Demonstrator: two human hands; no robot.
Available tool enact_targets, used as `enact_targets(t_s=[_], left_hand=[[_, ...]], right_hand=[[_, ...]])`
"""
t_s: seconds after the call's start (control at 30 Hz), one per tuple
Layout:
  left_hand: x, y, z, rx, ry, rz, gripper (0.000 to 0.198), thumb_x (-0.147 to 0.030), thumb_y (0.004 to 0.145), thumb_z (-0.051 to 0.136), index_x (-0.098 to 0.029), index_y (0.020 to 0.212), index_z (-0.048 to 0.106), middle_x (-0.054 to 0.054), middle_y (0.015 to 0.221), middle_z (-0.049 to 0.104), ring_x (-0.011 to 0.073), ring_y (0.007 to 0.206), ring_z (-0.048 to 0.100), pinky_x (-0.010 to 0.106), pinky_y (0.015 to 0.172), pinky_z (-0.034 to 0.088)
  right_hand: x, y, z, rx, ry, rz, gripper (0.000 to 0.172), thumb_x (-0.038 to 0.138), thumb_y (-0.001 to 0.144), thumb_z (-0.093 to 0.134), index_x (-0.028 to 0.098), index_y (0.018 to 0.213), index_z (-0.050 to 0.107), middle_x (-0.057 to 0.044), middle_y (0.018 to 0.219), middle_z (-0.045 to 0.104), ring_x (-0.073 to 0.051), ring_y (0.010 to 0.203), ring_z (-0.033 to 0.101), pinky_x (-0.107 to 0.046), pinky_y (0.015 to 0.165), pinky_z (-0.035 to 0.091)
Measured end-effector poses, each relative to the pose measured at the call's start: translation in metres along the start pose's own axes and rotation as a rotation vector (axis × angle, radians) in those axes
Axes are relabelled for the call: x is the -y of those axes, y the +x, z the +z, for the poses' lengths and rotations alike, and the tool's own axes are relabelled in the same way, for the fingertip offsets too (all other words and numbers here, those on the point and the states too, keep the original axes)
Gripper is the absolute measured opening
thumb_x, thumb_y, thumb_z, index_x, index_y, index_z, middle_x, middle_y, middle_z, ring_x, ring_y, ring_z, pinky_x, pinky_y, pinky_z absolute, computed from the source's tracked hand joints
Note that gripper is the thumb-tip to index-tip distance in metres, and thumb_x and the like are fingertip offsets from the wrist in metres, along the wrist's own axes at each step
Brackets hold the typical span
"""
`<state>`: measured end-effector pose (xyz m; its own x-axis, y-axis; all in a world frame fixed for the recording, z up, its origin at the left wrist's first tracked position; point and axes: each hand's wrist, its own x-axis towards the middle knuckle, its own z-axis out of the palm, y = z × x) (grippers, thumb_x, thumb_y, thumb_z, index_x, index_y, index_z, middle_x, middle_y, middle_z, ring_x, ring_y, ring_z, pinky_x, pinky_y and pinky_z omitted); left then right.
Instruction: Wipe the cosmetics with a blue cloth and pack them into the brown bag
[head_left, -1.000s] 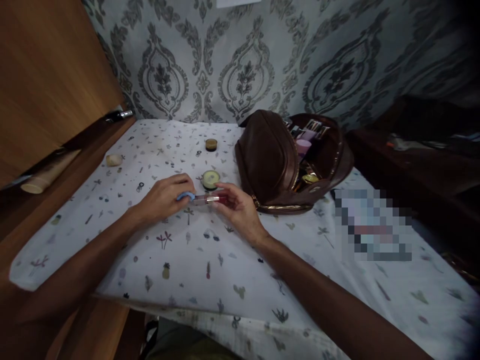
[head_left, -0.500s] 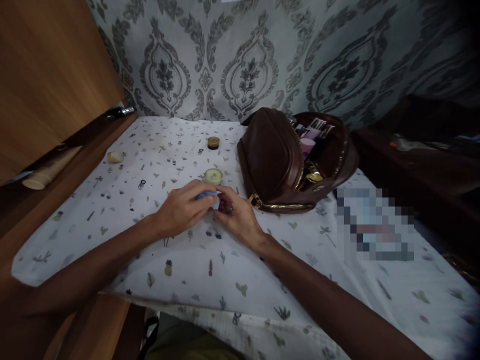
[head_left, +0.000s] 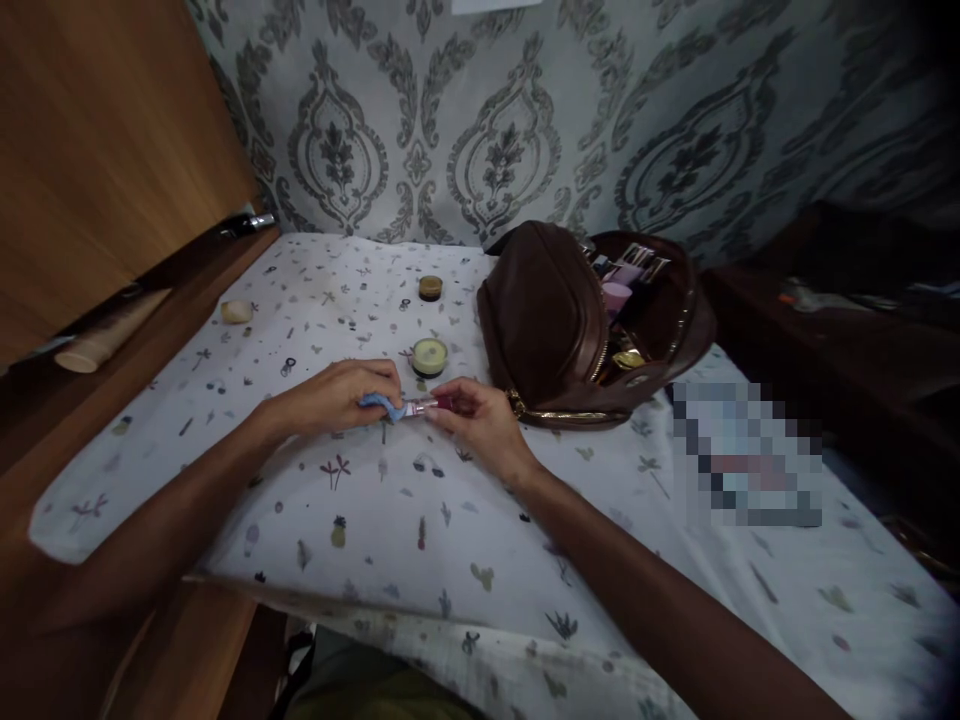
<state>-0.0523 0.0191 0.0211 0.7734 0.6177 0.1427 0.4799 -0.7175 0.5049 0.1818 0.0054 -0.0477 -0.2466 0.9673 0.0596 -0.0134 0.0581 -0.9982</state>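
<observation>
My left hand (head_left: pixel 346 397) is closed on a crumpled blue cloth (head_left: pixel 385 404). The cloth touches the left end of a small lip gloss tube (head_left: pixel 421 407), clear at that end and dark red at the other. Thumb and fingers of my right hand (head_left: pixel 489 428) pinch the tube at its dark red end. Just beyond both hands stands a small round jar (head_left: pixel 430 357) with a pale yellow-green top. Farther back is a second small jar (head_left: pixel 430 288), brown and gold.
An open brown leather bag (head_left: pixel 544 320) with cosmetics and brushes stands right of the hands. A small beige cap-like piece (head_left: pixel 237 312) lies at the left on the patterned cloth cover (head_left: pixel 300 500). A beige tube (head_left: pixel 112 330) rests on the wooden ledge. At right is a blurred-out item (head_left: pixel 742 455).
My left hand has moved left with the blue cloth, and the hands are now farther apart. The lip gloss tube shows between them, and the pale jar is fully visible.
</observation>
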Motion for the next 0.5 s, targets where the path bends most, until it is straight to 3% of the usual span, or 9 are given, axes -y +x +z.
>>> enact_targets(t_s=[0.07,0.17,0.23,0.37,0.43,0.5], left_hand=[[0.002,-0.001,-0.006,0.049,-0.053,-0.01,0.018,-0.014,0.09,0.057,-0.02,0.097,0.073,0.003,0.1,0.067,0.012,0.081,0.064,0.021,0.073,0.047],[0.003,-0.002,-0.012,0.101,-0.125,-0.013,0.016,-0.014,0.088,0.059,-0.02,0.095,0.073,0.004,0.098,0.069,0.0135,0.083,0.066,0.022,0.075,0.049],[0.001,0.0,-0.011,0.032,-0.169,-0.019,0.016,-0.015,0.088,0.061,-0.019,0.096,0.074,0.005,0.098,0.07,0.0148,0.086,0.067,0.023,0.076,0.051],[-0.01,0.006,0.007,-0.262,-0.142,0.061,0.016,-0.017,0.09,0.059,-0.019,0.098,0.073,0.008,0.105,0.069,0.0177,0.096,0.067,0.028,0.084,0.053],[-0.013,0.008,0.015,-0.271,-0.083,0.118,0.018,-0.016,0.091,0.057,-0.02,0.097,0.073,0.008,0.108,0.068,0.0181,0.098,0.066,0.029,0.086,0.052],[-0.011,0.007,0.016,-0.179,-0.058,0.125,0.019,-0.015,0.091,0.056,-0.02,0.096,0.073,0.008,0.108,0.067,0.0169,0.094,0.066,0.027,0.083,0.052]], right_hand=[[0.001,0.0,0.0,-0.001,0.039,0.004,0.038,0.044,0.064,0.086,0.019,0.088,0.068,0.0,0.074,0.07,-0.015,0.063,0.062,-0.028,0.059,0.051],[0.003,-0.001,0.0,0.015,0.052,-0.058,0.039,0.044,0.065,0.088,0.02,0.089,0.069,-0.001,0.079,0.072,-0.016,0.072,0.066,-0.03,0.071,0.055],[0.005,-0.002,0.0,0.044,0.055,-0.086,0.038,0.043,0.066,0.088,0.021,0.09,0.069,-0.002,0.083,0.074,-0.017,0.079,0.069,-0.032,0.078,0.055],[0.005,-0.004,0.003,0.085,0.068,-0.111,0.037,0.041,0.068,0.087,0.021,0.094,0.069,-0.003,0.089,0.075,-0.017,0.082,0.07,-0.033,0.082,0.056],[0.005,-0.004,0.004,0.077,0.062,-0.125,0.036,0.04,0.068,0.087,0.021,0.094,0.069,-0.002,0.089,0.075,-0.016,0.081,0.069,-0.032,0.081,0.056],[0.004,-0.004,0.004,0.061,0.052,-0.131,0.036,0.04,0.068,0.087,0.02,0.092,0.069,-0.002,0.086,0.074,-0.016,0.08,0.069,-0.032,0.08,0.056]])
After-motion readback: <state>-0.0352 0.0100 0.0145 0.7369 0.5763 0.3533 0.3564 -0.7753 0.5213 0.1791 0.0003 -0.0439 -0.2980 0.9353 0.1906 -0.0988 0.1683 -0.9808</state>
